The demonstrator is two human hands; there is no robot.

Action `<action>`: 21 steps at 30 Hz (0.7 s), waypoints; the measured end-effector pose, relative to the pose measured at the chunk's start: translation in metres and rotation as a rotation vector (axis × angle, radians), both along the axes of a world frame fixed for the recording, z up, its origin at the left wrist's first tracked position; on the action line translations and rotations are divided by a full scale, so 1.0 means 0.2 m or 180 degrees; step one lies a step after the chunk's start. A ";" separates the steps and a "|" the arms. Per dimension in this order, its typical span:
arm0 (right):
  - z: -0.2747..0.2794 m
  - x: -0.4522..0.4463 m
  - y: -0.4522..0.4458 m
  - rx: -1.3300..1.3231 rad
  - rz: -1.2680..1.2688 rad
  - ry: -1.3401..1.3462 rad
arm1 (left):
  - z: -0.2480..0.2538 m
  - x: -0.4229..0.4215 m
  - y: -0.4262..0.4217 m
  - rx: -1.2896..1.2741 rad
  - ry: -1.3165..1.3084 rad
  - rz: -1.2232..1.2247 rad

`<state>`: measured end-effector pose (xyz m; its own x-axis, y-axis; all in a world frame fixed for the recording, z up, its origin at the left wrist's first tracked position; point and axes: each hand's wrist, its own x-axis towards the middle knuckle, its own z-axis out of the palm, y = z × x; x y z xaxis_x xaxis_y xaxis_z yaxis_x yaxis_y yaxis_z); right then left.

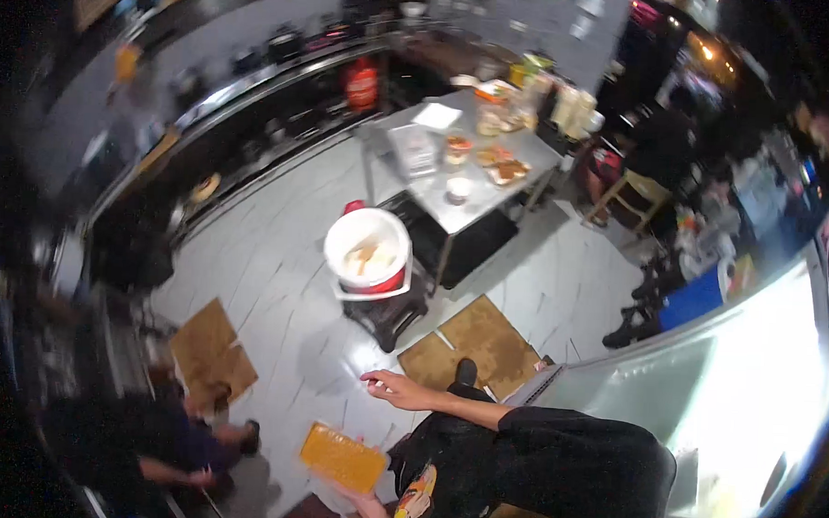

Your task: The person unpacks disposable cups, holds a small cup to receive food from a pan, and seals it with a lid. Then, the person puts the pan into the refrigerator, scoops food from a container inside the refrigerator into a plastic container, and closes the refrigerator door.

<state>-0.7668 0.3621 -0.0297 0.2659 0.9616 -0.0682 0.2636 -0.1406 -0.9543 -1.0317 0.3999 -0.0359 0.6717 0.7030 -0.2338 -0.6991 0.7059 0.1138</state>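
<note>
An orange, flat rectangular package (342, 457) rests in my left hand (367, 508), at the bottom of the view; the fingers are partly hidden beneath its lower edge. My right hand (393, 389) reaches out leftward from a black sleeve, above the floor, with its fingers loosely apart and nothing visible in them. Beyond it, a white round tub (367, 248) with pale and brownish contents sits over a red container on a black stool (387, 320).
A metal table (417, 188) with jars and food stands behind the tub. Cardboard sheets (498, 349) lie on the floor. To the right is a brightly lit glass-topped case (647, 386). A person (166, 442) is at lower left, another (661, 140) near a wooden chair (638, 198).
</note>
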 end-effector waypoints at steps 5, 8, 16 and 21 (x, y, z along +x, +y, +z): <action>-0.46 0.99 -0.85 -0.0797 -0.1217 -0.0013 | 0.17 0.78 -0.01 0.0123 -0.0099 -0.0451; -0.60 1.30 -1.72 -0.1279 -0.2708 -0.1288 | 0.19 1.21 -0.01 0.0693 -0.0077 -0.0990; -0.54 1.49 -2.95 -0.5167 -0.2362 -0.0754 | 0.34 2.61 -0.30 0.0482 -0.0746 -0.3036; 0.12 1.71 -2.77 -0.5318 -0.3459 -0.1347 | 0.35 3.39 -0.61 0.0275 -0.0878 -0.4578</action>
